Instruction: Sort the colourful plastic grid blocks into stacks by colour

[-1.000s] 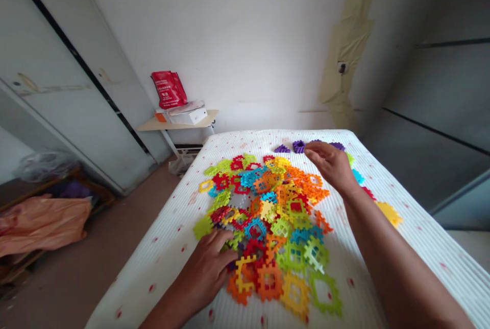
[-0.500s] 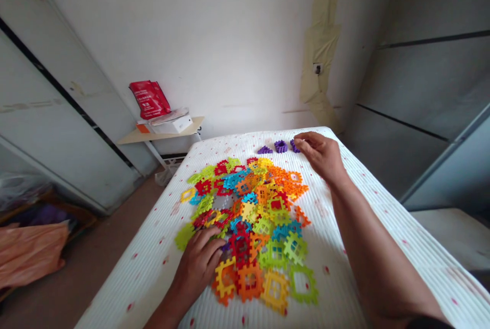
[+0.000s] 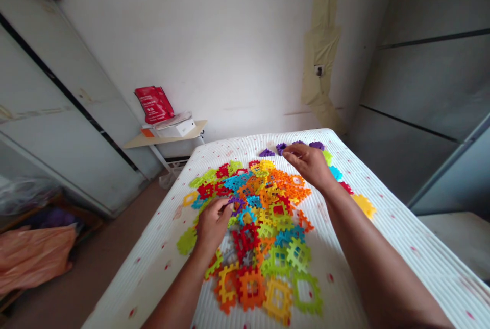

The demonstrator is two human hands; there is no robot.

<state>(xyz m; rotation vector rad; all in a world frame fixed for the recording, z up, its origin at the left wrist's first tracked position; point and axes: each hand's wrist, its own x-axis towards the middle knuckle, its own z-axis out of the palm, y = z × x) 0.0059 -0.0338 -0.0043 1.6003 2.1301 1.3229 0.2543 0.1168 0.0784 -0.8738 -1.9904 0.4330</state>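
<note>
My left hand (image 3: 212,224) is over the left part of a heap of plastic interlocking building pieces (image 3: 278,257). Its thumb and fingers are pinched on a purple interlocking piece (image 3: 238,205). Beyond the heap, my right hand (image 3: 309,164) hovers with loosely bent fingers, and I see nothing held in it. Just past its fingertips stands a purple stack of pieces (image 3: 281,148). A lower purple group (image 3: 267,153) lies to the left of that stack. Another purple piece (image 3: 316,145) is behind the hand, which partly hides one more purple stack.
Along the right edge of the bed-like white surface (image 3: 153,267) lie a green piece (image 3: 327,157), a blue piece (image 3: 336,172), a red piece (image 3: 346,187) and a yellow piece (image 3: 364,206). A small shelf (image 3: 168,140) with a red bag (image 3: 154,104) stands at the back left.
My left hand has lifted from the near part of the heap and moved forward with a purple piece. My right hand has drawn back leftward from the purple stacks, uncovering pieces at the right edge.
</note>
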